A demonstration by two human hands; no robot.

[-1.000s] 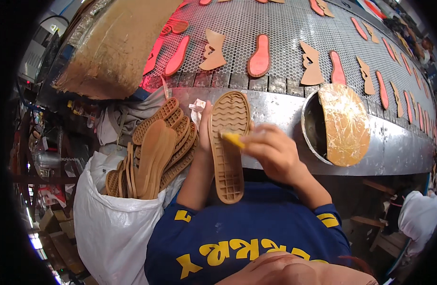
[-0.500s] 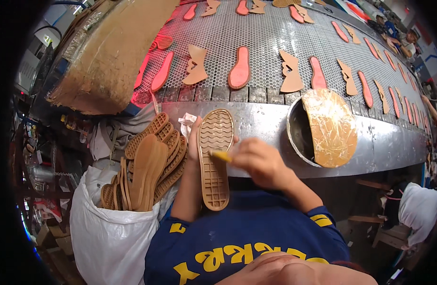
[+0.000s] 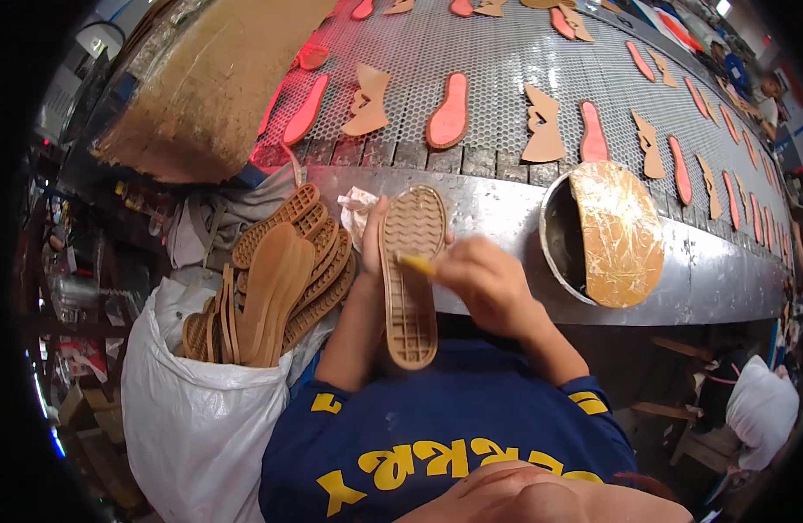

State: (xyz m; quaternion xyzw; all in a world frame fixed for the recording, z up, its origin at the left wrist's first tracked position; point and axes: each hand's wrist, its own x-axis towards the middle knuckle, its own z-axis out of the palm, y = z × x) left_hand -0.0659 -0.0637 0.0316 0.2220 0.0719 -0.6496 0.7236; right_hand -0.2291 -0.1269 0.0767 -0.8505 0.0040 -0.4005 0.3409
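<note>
a grey belt (image 3: 493,65) of perforated mesh stretches from eleven to nearly three o'clock of the held sole (image 3: 410,305), carrying flat pink-topped insoles (image 3: 448,113) and notched tan cut-outs (image 3: 544,126). along its near side curves a smooth, scuffed metal ledge (image 3: 497,205). at eight o'clock a crinkled white sack (image 3: 201,418) bulges with stacked tan soles (image 3: 279,279); between two and three sits a round pot (image 3: 563,235), partly covered by a glossy, streaked tan board (image 3: 624,235).

the held sole, mid-view, is long and tan, wavy-ridged at its broad twelve o'clock end, square-gridded at its narrow six o'clock end. the left hand (image 3: 373,235) clasps it from behind, fingertips showing at its three o'clock edge. the right hand (image 3: 484,279) pinches a small, blurred yellow tool (image 3: 419,264) at the tread; contact cannot be told.

the narrow end juts past the ledge's near edge; bare metal lies between sole and pot.
</note>
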